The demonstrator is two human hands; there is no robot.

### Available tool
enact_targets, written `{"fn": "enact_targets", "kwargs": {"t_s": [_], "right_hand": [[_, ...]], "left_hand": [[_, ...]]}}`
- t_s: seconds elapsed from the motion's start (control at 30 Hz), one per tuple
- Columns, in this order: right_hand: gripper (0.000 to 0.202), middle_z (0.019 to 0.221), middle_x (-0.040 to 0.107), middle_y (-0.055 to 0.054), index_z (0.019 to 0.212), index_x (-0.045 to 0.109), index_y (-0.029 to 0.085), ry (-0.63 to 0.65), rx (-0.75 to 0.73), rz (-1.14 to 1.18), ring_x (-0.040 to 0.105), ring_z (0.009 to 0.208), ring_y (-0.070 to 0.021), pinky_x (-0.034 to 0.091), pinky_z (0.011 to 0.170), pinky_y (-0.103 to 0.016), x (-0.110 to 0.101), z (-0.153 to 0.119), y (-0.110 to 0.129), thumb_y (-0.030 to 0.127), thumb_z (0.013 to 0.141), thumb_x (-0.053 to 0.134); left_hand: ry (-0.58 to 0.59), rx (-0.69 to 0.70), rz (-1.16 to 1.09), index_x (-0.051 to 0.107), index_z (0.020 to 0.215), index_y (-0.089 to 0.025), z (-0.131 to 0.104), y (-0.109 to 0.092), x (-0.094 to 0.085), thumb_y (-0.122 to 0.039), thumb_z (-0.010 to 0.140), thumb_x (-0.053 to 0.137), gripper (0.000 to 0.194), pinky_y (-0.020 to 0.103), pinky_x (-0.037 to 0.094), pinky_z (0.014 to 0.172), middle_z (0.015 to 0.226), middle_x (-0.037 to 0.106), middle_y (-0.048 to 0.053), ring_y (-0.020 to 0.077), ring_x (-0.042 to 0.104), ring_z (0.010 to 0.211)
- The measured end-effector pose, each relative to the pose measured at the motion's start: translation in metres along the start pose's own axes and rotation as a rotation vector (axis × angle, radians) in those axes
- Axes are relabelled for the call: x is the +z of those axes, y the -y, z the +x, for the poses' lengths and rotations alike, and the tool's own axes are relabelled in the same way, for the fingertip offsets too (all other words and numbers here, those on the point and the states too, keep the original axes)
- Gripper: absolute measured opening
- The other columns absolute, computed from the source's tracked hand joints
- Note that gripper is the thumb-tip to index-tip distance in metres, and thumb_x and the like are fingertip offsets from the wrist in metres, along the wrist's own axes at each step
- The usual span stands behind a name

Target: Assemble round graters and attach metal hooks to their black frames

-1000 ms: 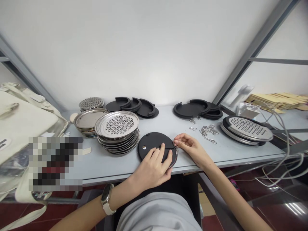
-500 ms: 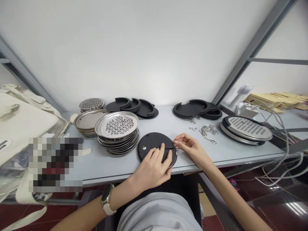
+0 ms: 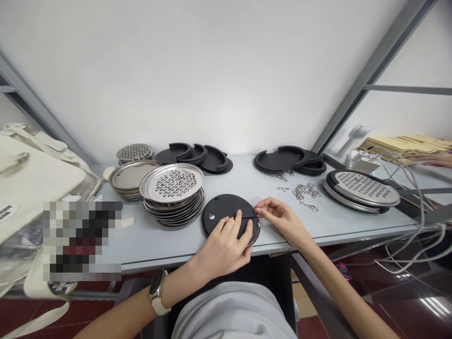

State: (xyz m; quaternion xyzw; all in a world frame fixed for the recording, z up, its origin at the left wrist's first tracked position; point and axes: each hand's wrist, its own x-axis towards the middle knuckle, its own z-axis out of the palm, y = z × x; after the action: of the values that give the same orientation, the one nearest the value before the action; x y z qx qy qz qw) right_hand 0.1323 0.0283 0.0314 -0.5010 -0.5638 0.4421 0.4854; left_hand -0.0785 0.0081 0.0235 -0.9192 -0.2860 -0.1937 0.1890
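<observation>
A round black disc [image 3: 224,205] with a small hole lies near the table's front edge. My left hand [image 3: 228,242] rests on it, fingers spread over its surface and the thumb at its near edge. At the disc's right edge, my right hand [image 3: 278,216] pinches a small metal clip [image 3: 259,217]. Left of the disc stands a stack of round metal plates [image 3: 173,207] with a grater plate [image 3: 176,183] on top. A loose pile of metal clips [image 3: 305,190] lies beyond my right hand.
Black ring-edged holders [image 3: 282,160] lie along the wall, with more at the left [image 3: 213,160]. Perforated metal discs [image 3: 363,188] are stacked at the right. Cables [image 3: 420,207] hang beyond them. A cream bag [image 3: 38,174] is at the left. Another person's hand [image 3: 434,159] is at the far right.
Another person's hand has come into view at the far right, near the yellowish stack. My hands have hardly moved; the right fingertips shifted slightly at the disc's edge.
</observation>
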Motion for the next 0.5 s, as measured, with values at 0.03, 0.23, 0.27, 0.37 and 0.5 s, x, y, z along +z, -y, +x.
{"fn": "enact_targets", "kwargs": {"t_s": [0.03,0.23,0.27,0.37,0.5], "right_hand": [[0.037,0.083,0.065,-0.005,0.084,0.063,0.02,-0.002,0.0,-0.004,0.06,0.083,-0.0198,0.05,0.082,-0.035,0.0,0.0,0.0001,0.055,0.073,0.07],[0.037,0.084,0.067,-0.006,0.083,0.065,0.019,-0.001,0.014,0.002,0.06,0.083,-0.0201,0.05,0.083,-0.035,-0.0007,0.0005,-0.0005,0.054,0.072,0.071],[0.037,0.084,0.067,-0.006,0.083,0.065,0.019,0.0,0.015,0.003,0.06,0.083,-0.0198,0.049,0.083,-0.035,-0.0009,0.0006,-0.0007,0.053,0.073,0.072],[0.035,0.084,0.066,-0.006,0.08,0.065,0.018,0.001,0.013,0.009,0.06,0.083,-0.019,0.049,0.082,-0.033,-0.0014,0.001,-0.0014,0.051,0.073,0.072],[0.036,0.083,0.067,-0.006,0.078,0.064,0.018,-0.001,0.008,0.004,0.06,0.082,-0.0197,0.05,0.081,-0.034,-0.0014,0.001,-0.0018,0.053,0.072,0.072]], "left_hand": [[0.0,0.0,-0.002,0.045,0.134,-0.01,0.0001,0.0,0.0,-0.035,0.089,0.046,0.051,0.039,0.038,0.096,0.136,0.047,0.023,0.0292,0.056,0.107],[-0.002,0.001,-0.009,0.044,0.135,-0.01,-0.0003,0.0,0.0004,-0.035,0.089,0.047,0.052,0.04,0.038,0.096,0.136,0.047,0.022,0.0291,0.056,0.107],[-0.004,0.003,-0.009,0.044,0.134,-0.01,-0.0004,0.0001,0.0004,-0.035,0.089,0.046,0.052,0.04,0.038,0.096,0.136,0.048,0.022,0.0291,0.056,0.107],[-0.005,0.002,-0.005,0.045,0.134,-0.01,-0.0002,0.0001,0.0006,-0.034,0.089,0.046,0.051,0.04,0.038,0.096,0.136,0.048,0.022,0.0292,0.056,0.107],[-0.008,-0.001,-0.007,0.045,0.134,-0.01,0.0006,0.0,0.0003,-0.035,0.089,0.047,0.051,0.039,0.038,0.096,0.136,0.047,0.022,0.0285,0.056,0.107]]}}
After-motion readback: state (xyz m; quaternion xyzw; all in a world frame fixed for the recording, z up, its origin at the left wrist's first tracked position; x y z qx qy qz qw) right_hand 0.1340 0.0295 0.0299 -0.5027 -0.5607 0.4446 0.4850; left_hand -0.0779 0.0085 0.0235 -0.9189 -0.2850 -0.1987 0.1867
